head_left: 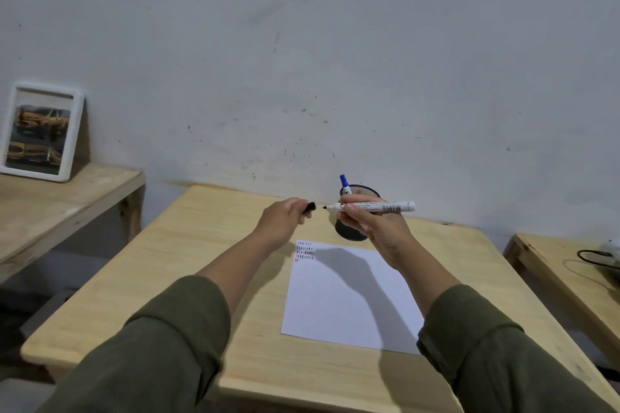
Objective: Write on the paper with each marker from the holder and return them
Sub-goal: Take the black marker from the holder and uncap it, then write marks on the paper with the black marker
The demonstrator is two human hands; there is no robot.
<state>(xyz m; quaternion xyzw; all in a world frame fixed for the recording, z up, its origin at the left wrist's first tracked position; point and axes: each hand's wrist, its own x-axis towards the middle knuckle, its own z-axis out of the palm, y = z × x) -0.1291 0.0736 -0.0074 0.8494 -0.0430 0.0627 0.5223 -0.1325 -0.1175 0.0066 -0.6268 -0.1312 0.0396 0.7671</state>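
My right hand (375, 228) holds a white marker (385, 206) level above the table, its bare black tip pointing left. My left hand (285, 214) pinches the black cap (310, 206) a short gap away from that tip. Behind my right hand stands the black mesh holder (350, 231), partly hidden, with a blue-capped marker (345, 184) sticking up out of it. The white paper (349, 298) lies on the wooden table (188, 271) below my hands, with rows of short red and dark strokes in its far left corner.
A white-framed picture (42, 132) leans on the wall on a wooden shelf (60, 201) at the left. Another wooden surface (570, 271) at the right carries a black cable (593, 258). The wall runs right behind the table.
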